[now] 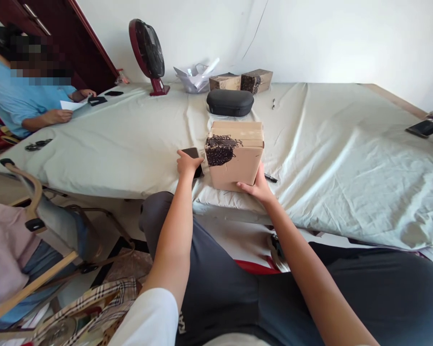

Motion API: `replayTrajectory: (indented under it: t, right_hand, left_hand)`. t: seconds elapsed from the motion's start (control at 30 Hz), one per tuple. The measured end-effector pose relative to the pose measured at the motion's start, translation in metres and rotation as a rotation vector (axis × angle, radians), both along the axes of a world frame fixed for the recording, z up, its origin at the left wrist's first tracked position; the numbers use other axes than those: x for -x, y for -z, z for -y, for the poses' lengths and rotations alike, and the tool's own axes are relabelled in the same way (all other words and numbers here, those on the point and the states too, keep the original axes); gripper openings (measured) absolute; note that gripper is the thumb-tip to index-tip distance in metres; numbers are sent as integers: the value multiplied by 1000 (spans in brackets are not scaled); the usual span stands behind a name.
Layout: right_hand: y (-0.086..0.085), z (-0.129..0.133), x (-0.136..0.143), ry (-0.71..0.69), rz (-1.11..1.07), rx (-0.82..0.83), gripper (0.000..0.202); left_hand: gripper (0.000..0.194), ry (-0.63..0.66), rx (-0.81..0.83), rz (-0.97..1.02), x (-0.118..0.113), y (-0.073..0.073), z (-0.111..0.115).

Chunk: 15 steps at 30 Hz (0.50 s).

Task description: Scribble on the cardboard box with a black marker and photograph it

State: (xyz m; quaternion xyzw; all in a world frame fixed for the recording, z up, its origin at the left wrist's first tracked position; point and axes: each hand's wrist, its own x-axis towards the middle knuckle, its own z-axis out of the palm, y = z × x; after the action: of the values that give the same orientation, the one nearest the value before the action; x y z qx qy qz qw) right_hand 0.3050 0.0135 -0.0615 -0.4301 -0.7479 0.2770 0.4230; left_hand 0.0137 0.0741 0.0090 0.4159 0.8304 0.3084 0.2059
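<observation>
Stretching across most of the view, the surface (346,144) wears a pale, creased cloth. At its far left sits a person in a blue top (7,96), forearms near the edge, and on the near left side a chair (59,226) stands by the surface. Toward the back, left of centre, a dark red fan (147,53) stands upright, its head turned to the right.

Next in size, the cardboard box (243,166) rests near the front edge, midway along, with dense black scribble over its upper left corner. The right hand (256,186) is clamped on its lower right corner: thumb against the front face, fingers mostly hidden along the side. Behind the box lies a black zipped case (231,103), and beyond that two cartons (257,81) sit beside a pale basket (194,86) with papers in it.

Smaller again, a dark flat object (198,171) lies just left of the box. The left hand (188,162) is over it, thumb and fingers apart; whether they grip it, I cannot tell. Smallest, a black pen (271,178) lies just beyond the right hand.
</observation>
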Motion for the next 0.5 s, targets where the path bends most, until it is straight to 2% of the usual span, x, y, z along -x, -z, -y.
replayTrajectory:
  t: [0.13,0.17,0.23,0.3,0.4,0.5]
  right_hand:
    - [-2,1,2,-5,-61,-16,141]
    - [-3,1,2,-7,-62,-15,140]
    - [-4,1,3,-6,-66,-17,139]
    - [-5,0,3,-5,-72,-26,138]
    - [-4,-1,3,-17,-77,-48,138]
    - [-2,-2,2,-25,-87,-46,141]
  left_hand:
    - [84,-30,-208,104,7,-18,4]
    - [78,-30,-312,126,7,-23,11]
    - [75,-4,-633,189,5,-32,32]
    - [80,129,-862,157,1,-39,58]
    - [88,300,-1013,75,-9,-47,91]
    - [92,330,-1076,58,-22,-53,104]
